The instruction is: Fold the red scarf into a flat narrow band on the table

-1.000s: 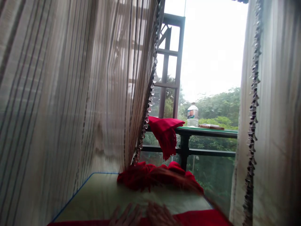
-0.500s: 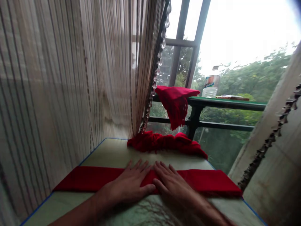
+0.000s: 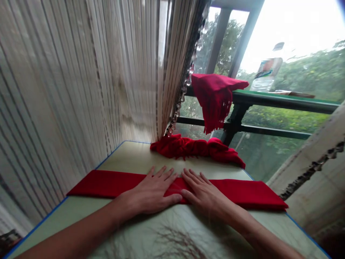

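A long red cloth (image 3: 242,194), folded into a flat band, lies across the pale green tabletop (image 3: 129,158) from one side edge to the other. My left hand (image 3: 153,190) rests flat on its middle with fingers spread. Beside it, my right hand (image 3: 202,190) presses flat on the same band, fingers stretched out. The two thumbs nearly meet over the cloth. Beyond the fingertips, a bunched red cloth (image 3: 196,147) with fringe lies along the far edge of the table.
Another red fringed cloth (image 3: 215,97) hangs over the dark railing (image 3: 285,102). A plastic bottle (image 3: 266,73) and a flat item (image 3: 293,94) stand on the rail. Striped curtains (image 3: 81,72) border the left; a second curtain (image 3: 309,172) borders the right.
The camera has tipped downward and tilted, bringing hands and red band fully into view. Both hands, blurred at the lower edge before, now show clearly, flat on the cloth.
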The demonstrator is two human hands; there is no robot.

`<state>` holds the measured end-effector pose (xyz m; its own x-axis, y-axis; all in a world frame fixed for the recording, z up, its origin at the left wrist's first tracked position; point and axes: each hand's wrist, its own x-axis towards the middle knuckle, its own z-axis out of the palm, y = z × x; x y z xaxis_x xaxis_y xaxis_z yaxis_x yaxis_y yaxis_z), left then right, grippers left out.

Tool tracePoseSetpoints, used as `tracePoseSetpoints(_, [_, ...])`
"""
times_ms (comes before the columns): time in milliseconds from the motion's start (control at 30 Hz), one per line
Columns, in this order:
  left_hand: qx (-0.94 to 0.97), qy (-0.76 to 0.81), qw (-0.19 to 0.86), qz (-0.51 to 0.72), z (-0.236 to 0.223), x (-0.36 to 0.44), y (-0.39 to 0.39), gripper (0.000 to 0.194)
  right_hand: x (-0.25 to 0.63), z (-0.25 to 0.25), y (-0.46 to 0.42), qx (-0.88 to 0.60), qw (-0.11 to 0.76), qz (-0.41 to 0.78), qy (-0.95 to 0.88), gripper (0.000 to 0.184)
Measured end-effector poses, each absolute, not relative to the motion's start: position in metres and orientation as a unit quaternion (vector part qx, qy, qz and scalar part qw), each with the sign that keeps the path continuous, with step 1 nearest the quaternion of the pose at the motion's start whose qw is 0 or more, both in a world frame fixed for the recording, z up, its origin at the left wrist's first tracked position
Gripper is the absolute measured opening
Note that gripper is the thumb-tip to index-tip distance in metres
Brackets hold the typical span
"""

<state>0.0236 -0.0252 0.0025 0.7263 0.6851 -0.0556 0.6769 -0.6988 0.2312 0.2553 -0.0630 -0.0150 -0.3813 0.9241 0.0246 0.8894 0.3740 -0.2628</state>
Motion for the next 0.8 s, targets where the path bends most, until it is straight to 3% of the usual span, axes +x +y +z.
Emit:
tracePoseSetpoints(167, [0.924,0.361,0.126,0.008,0.002,0.021,-0.022,0.084,0.262,-0.021,-0.060,-0.553,0.077,0.099,-0.824,0.079])
tracePoseSetpoints(400, [0.912,0.392,0.116,0.030,0.005,0.019,-0.019,0.081,0.259,-0.019,-0.063,-0.527,0.135,0.055,-0.837,0.071])
tracePoseSetpoints(600, [0.916,0.379,0.135,-0.006,0.004,0.024,-0.020,0.082,0.262,-0.022,-0.064,-0.529,0.082,0.080,-0.841,0.076])
tracePoseSetpoints(800, [0.920,0.378,0.105,0.002,0.003,0.017,-0.015,0.078,0.274,-0.024,-0.059,-0.566,0.088,0.077,-0.816,0.076])
